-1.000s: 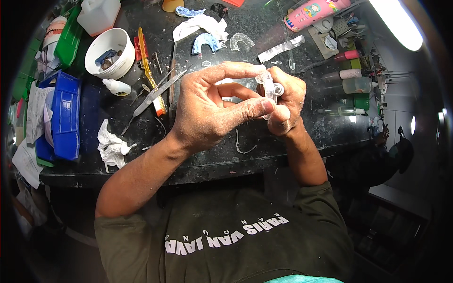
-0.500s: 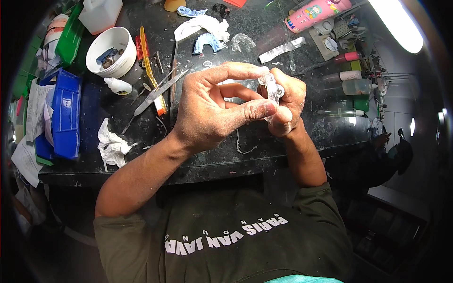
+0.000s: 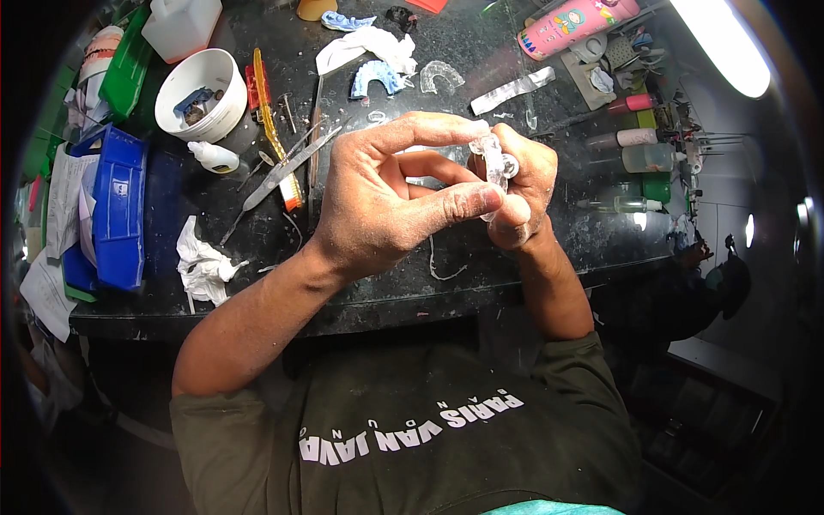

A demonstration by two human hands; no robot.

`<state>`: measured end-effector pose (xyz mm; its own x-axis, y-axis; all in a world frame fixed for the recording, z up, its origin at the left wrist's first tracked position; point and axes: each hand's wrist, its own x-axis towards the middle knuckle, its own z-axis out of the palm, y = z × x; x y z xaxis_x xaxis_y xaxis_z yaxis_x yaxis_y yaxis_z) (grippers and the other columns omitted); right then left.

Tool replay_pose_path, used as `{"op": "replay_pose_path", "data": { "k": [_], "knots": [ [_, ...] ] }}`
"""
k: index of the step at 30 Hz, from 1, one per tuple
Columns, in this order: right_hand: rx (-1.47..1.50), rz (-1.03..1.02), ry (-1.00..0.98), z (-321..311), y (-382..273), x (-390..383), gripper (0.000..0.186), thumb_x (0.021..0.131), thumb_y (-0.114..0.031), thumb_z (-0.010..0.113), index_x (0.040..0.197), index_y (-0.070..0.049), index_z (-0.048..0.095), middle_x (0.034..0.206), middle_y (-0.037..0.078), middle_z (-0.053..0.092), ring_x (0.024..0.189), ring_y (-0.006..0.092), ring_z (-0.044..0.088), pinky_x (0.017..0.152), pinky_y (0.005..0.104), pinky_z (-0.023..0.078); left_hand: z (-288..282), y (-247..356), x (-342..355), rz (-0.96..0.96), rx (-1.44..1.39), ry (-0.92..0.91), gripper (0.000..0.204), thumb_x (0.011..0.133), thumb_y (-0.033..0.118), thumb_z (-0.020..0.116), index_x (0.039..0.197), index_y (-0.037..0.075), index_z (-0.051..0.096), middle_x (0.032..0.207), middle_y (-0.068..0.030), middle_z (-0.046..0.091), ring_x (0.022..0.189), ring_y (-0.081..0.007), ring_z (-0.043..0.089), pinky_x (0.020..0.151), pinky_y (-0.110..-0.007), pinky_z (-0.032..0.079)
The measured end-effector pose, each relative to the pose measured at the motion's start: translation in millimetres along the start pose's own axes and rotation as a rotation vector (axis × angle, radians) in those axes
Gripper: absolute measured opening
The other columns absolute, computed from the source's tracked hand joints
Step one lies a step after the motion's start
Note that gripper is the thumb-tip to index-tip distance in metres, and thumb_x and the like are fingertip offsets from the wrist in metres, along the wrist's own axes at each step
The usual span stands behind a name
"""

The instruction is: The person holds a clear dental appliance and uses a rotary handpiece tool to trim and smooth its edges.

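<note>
Both hands meet above the dark bench, dusted with pale powder. Between them is a clear dental aligner tray [image 3: 495,161], see-through and glossy. The index finger and thumb of my left hand [image 3: 386,184] pinch its left side at the upper and lower ends. My right hand [image 3: 534,172] closes around it from the right, its thumb near the lower end; part of the tray is hidden by the fingers. Beyond the hands lie another clear arch-shaped tray [image 3: 441,77] and a blue dental arch mould [image 3: 376,80].
A white tub [image 3: 225,110] with bits inside, a small white bottle [image 3: 214,157], a metal spatula [image 3: 279,176] and crumpled white tissue [image 3: 204,266] lie left. A blue bin [image 3: 120,206] stands at the far left. Bottles and a pink flask [image 3: 575,27] line the right.
</note>
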<state>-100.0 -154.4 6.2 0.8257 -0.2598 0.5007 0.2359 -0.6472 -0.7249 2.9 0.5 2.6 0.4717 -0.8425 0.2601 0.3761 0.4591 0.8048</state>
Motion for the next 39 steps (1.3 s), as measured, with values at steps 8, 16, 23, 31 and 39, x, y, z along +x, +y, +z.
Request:
{"op": "replay_pose_path", "data": {
  "k": [8, 16, 23, 31, 39],
  "knots": [
    [-0.027, 0.009, -0.021, -0.5, -0.9, 1.0, 0.08, 0.078, -0.081, 0.048, 0.067, -0.002, 0.049, 0.056, 0.006, 0.042, 0.047, 0.0161, 0.045, 0.044, 0.0297, 0.036, 0.5, 0.1, -0.5, -0.002, -0.043, 0.008, 0.042, 0.079, -0.005, 0.074, 0.118, -0.004, 0.059, 0.12, -0.0177, 0.058, 0.09, -0.0203, 0.067, 0.075, -0.029, 0.06],
    [0.009, 0.025, -0.022, -0.1, -0.5, -1.2, 0.077, 0.077, -0.079, 0.053, 0.066, -0.003, 0.048, 0.055, 0.006, 0.042, 0.046, 0.0164, 0.045, 0.044, 0.0304, 0.036, 0.6, 0.7, -0.6, -0.005, -0.037, 0.006, 0.041, 0.079, -0.004, 0.074, 0.117, -0.004, 0.059, 0.12, -0.0178, 0.058, 0.09, -0.0204, 0.067, 0.076, -0.029, 0.06],
    [-0.035, 0.016, -0.032, -2.4, -2.0, -0.4, 0.078, 0.079, -0.079, 0.051, 0.066, -0.003, 0.048, 0.056, 0.006, 0.042, 0.046, 0.0161, 0.045, 0.043, 0.0301, 0.036, 1.4, -0.2, 0.0, 0.006, -0.031, 0.001, 0.042, 0.078, -0.004, 0.075, 0.118, -0.003, 0.06, 0.121, -0.0178, 0.058, 0.09, -0.02, 0.067, 0.076, -0.028, 0.059],
    [-0.006, -0.003, -0.02, -0.6, 1.0, -0.2, 0.081, 0.078, -0.081, 0.048, 0.071, 0.0, 0.051, 0.057, 0.006, 0.042, 0.046, 0.0162, 0.045, 0.044, 0.0295, 0.036, -0.3, -1.6, -0.4, 0.024, -0.021, -0.007, 0.042, 0.078, -0.005, 0.074, 0.118, -0.003, 0.06, 0.121, -0.0175, 0.058, 0.089, -0.0202, 0.067, 0.074, -0.028, 0.059],
    [0.026, 0.02, -0.019, -0.7, 0.6, -1.4, 0.078, 0.076, -0.079, 0.055, 0.067, -0.002, 0.049, 0.056, 0.007, 0.042, 0.046, 0.0164, 0.044, 0.044, 0.0303, 0.036, 0.2, -2.3, -0.7, 0.007, -0.044, 0.003, 0.042, 0.078, -0.005, 0.074, 0.118, -0.004, 0.06, 0.123, -0.0183, 0.057, 0.091, -0.0208, 0.067, 0.074, -0.029, 0.06]
  ]
}}
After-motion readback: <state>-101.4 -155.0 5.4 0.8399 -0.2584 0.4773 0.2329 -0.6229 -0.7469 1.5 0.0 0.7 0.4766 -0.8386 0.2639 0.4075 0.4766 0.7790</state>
